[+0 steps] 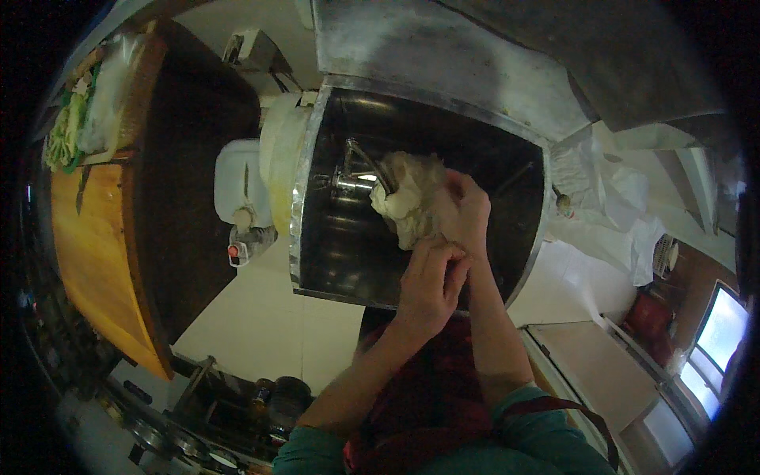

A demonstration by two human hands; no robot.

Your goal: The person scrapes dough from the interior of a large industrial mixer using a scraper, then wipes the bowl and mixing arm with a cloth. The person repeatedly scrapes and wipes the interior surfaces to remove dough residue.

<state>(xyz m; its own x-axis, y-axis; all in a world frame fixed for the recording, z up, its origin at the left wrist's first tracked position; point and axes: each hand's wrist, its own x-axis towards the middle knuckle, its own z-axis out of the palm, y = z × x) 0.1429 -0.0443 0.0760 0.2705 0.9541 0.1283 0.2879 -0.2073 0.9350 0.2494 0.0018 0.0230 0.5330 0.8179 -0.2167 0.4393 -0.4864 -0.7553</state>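
A pale, lumpy mass of dough (409, 196) hangs on a curved metal hook (380, 163) inside a dark, metal-rimmed mixer tub (338, 243). My left hand (430, 276) is at the dough's lower edge, its fingers bent and thumb close to them, near my right wrist; whether it pinches a bit of dough cannot be told. My right hand (466, 205) lies against the dough's right side with curled fingers, its grip partly hidden by the dough. A metal shaft (353, 185) shows left of the hook.
A metal lid (427, 50) stands raised behind the tub. To the left are a white plastic jug (240, 184), a bottle with a red cap (237, 252) and a yellow-topped table (92, 231). White plastic sacks (617, 184) lie to the right.
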